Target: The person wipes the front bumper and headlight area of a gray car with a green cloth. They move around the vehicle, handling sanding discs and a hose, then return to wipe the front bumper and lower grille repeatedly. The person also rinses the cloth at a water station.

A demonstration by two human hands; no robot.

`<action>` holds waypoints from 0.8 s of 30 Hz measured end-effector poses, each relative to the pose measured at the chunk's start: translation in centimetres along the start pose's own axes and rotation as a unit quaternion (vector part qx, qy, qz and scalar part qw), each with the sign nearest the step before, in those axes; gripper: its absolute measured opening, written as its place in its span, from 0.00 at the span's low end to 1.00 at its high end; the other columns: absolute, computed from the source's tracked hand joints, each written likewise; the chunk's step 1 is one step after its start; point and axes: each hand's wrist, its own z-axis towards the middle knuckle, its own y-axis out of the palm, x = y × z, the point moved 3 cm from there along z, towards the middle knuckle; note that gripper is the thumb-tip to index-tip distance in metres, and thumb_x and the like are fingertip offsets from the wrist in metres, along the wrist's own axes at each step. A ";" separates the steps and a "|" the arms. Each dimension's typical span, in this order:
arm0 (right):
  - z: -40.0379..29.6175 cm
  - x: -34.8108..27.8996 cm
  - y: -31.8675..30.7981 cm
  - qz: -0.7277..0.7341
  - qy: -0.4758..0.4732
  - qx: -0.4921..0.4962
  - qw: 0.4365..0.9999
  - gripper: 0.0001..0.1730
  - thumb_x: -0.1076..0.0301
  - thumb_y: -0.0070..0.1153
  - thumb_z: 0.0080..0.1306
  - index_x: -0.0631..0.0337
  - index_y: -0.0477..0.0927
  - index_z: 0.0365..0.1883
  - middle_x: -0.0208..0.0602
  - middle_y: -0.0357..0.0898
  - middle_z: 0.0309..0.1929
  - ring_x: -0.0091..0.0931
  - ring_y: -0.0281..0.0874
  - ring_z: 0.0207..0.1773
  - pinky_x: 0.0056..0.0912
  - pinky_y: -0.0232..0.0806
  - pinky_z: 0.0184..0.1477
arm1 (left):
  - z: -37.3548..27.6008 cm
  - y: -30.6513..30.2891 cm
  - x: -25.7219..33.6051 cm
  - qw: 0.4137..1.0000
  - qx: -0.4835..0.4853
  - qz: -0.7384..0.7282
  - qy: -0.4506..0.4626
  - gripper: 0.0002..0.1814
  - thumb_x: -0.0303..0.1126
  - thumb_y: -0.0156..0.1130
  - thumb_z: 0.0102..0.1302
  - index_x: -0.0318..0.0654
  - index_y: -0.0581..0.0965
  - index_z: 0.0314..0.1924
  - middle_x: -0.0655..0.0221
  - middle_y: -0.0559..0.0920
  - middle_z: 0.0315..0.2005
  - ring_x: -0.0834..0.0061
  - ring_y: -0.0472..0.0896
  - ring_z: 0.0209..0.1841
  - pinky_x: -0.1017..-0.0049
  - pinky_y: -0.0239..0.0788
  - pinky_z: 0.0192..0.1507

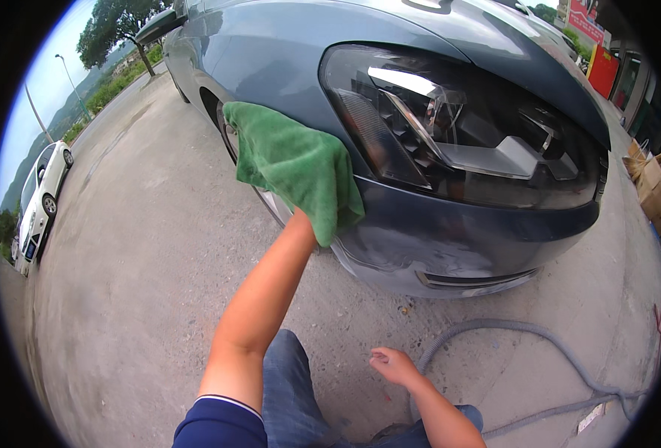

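A green microfiber cloth (294, 159) drapes over my left hand (303, 219), so only the wrist shows. With that arm stretched forward, my left hand holds the cloth against the front corner of a dark blue-grey car (274, 61), between the wheel arch and the headlight (465, 129). The fingers under the fabric are hidden. Lower down, my right hand (393, 365) hangs in front of my knees, its fingers loosely curled and nothing visible in them. It is apart from the car, beneath the front bumper (454, 241) in the picture.
A grey corrugated hose (504, 323) loops over the concrete ground (140, 269), close to my right hand. Brown paper bags (651, 187) stand at the far right. A white car (42, 190) is parked at the left. The wing mirror (159, 26) juts out at the top.
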 end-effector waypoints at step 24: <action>-0.2 -27.4 -25.0 -0.431 -0.353 0.602 0.573 0.43 0.41 0.41 0.77 0.67 0.58 0.76 0.59 0.51 0.80 0.53 0.44 0.83 0.63 0.36 0.79 | 28.0 -7.1 -22.8 0.985 -0.066 0.141 -0.070 0.28 0.42 0.50 0.78 0.39 0.67 0.73 0.56 0.67 0.72 0.58 0.63 0.74 0.64 0.52 0.76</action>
